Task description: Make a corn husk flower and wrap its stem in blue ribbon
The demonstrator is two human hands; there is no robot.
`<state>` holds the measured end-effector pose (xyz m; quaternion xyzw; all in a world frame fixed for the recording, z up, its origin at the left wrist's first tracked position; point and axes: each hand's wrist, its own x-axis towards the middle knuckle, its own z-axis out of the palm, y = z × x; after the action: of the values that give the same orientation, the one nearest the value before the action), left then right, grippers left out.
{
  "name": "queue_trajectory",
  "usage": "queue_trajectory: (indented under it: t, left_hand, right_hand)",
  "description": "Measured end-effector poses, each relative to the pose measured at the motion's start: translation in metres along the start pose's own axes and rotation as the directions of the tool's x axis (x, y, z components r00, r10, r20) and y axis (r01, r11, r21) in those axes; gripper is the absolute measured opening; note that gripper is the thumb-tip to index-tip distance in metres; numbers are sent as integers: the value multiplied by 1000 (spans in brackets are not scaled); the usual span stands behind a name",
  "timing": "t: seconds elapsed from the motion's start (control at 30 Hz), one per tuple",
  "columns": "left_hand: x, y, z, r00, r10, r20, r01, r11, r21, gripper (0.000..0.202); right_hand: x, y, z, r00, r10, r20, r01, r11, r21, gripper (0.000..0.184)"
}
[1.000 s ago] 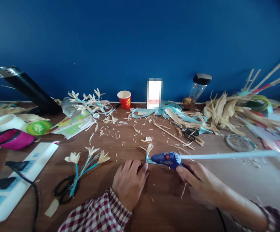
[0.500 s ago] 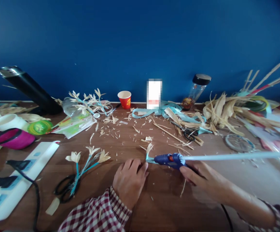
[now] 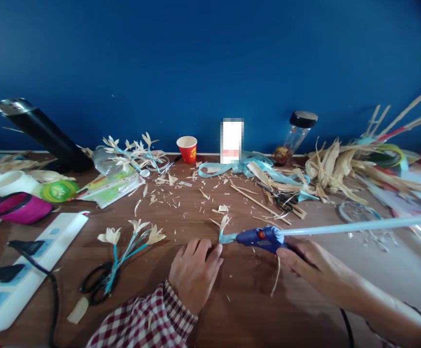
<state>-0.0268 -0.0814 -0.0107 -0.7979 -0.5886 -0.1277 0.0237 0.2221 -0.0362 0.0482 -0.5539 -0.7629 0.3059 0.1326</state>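
Observation:
My right hand (image 3: pixel 303 258) is wrapped round a blue hot glue gun (image 3: pixel 256 237). A long translucent glue stick (image 3: pixel 355 224) sticks out of its back end. The nozzle points left at a strip of light blue ribbon (image 3: pixel 228 238), touching it or nearly so. That ribbon joins the stem of a small pale husk flower (image 3: pixel 224 222). My left hand (image 3: pixel 196 273) rests on the table with its fingers curled, and the thumb and fingertips pinch the lower stem; the grip itself is partly hidden.
Left of my left hand lie finished-looking husk flowers (image 3: pixel 109 236) over black scissors (image 3: pixel 97 285). A power strip (image 3: pixel 56 246) with plugs is at the left. A red paper cup (image 3: pixel 187 149), a tilted bottle (image 3: pixel 297 134), blue ribbon (image 3: pixel 210 169) and husks (image 3: pixel 330 164) line the back.
My right hand has drawn the glue gun slightly right, uncovering more of the blue ribbon. The glue stick's far end has tilted up. My left hand has stayed in place.

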Motion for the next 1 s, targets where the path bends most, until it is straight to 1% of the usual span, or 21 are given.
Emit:
queue_trajectory:
  t: [0.07,0.13,0.23,0.33,0.43,0.53,0.67,0.73,0.9,1.0]
  left_hand:
    - [0,0,1,1000,3,-14,-3,1000,7,25]
    - [-1,0,2,1000,3,-24,-3,1000,15,25]
    - [-1,0,2,1000,0,-24,1,1000,24,25]
    - [0,0,2,1000,-2,-24,3,1000,31,25]
    - [0,0,2,1000,-2,-28,2,1000,18,23]
    - [0,-1,2,999,5,-31,-5,1000,10,23]
    - [-1,-2,3,999,13,-32,-13,1000,13,24]
    - [-1,-1,3,1000,10,-27,-10,1000,7,24]
    - [0,-1,2,1000,-1,-7,1,1000,-4,24]
    - [0,-1,2,1000,6,-8,-6,1000,-2,24]
  right_hand:
    - [1,-3,-3,1000,-3,-13,3,1000,-2,42]
    - [2,-5,-6,1000,-17,-15,17,1000,-3,39]
    - [4,-3,-13,1000,-10,18,9,1000,15,35]
    - [4,-1,-16,997,7,78,-16,992,122,38]
    - [3,-1,-10,992,-8,128,-18,980,198,40]
    - [4,-2,2,992,-2,124,-18,987,161,40]
    - [6,-3,11,998,-12,60,4,992,123,34]
    - [8,-1,11,999,-21,33,18,995,96,33]
    - [12,7,10,999,-48,17,48,998,32,35]
    - [11,10,9,997,-57,44,57,998,15,34]
